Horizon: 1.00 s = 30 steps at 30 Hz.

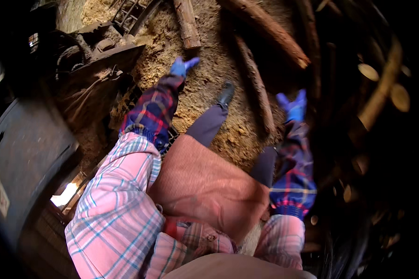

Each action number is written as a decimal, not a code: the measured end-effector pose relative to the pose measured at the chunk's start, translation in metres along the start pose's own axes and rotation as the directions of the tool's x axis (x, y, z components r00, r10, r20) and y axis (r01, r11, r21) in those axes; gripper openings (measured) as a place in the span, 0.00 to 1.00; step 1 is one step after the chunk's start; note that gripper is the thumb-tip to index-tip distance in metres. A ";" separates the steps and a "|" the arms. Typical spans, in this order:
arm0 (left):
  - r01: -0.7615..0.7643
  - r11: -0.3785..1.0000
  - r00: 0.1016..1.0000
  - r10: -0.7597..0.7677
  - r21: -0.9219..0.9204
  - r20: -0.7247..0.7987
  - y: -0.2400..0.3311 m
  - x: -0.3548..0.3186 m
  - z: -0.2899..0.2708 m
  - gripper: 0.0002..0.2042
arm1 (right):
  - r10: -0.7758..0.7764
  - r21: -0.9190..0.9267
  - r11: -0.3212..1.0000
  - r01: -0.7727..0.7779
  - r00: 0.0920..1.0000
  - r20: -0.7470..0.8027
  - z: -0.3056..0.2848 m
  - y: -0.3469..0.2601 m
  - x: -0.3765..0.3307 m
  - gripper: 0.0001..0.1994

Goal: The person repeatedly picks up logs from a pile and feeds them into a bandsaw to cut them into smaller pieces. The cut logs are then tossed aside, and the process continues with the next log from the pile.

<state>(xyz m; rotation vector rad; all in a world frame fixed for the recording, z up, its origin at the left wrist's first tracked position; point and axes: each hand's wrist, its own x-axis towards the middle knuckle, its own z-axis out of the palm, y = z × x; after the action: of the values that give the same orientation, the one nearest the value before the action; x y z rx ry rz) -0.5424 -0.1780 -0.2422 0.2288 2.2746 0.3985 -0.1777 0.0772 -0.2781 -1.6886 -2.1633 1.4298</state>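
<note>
Above loose ground (209,65): left hand (181,68), right hand (294,106) held wide, likely for balance.
Fingers (302,97) parted, both hands empty; log (256,83) between.

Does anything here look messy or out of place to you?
Yes: the logs near the right hand lie at differing angles instead of stacked, and crumbly yellowish-brown debris lies around the boot. That looks untidy, but may be normal here. The right edge is too dark to judge.

Logs (272,32), sawdust-like litter (214,63) and a metal casing (30,146) suggest a rough timber workshop.
</note>
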 end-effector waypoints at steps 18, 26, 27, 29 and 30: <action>0.055 0.728 0.987 0.066 -0.683 0.150 0.020 0.130 -0.084 0.18 | -0.083 0.539 0.752 -0.378 0.757 0.648 0.068 -0.088 0.040 0.49; -0.758 0.564 0.588 0.808 -0.329 0.031 0.070 0.036 -0.060 0.23 | -0.227 0.242 -0.738 -0.631 0.569 0.791 -0.022 -0.093 -0.168 0.31; -0.277 0.696 0.893 0.441 -0.663 0.089 0.099 0.003 -0.025 0.20 | -0.107 0.372 -0.711 -0.596 0.615 0.781 -0.043 -0.093 -0.187 0.31; 0.395 0.416 0.864 0.136 -0.819 0.486 0.083 -0.044 0.010 0.15 | 0.120 0.562 -0.609 -0.559 0.636 0.762 -0.092 -0.100 -0.234 0.32; 0.446 0.378 0.847 0.115 -0.811 0.520 0.096 -0.073 0.035 0.12 | 0.136 0.508 -0.665 -0.548 0.580 0.803 -0.105 -0.078 -0.259 0.33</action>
<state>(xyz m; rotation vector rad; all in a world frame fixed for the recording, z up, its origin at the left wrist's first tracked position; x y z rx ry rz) -0.4645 -0.1016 -0.1797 -0.4639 1.2242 1.2724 -0.0741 -0.0593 -0.0434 -1.2657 0.9602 2.3499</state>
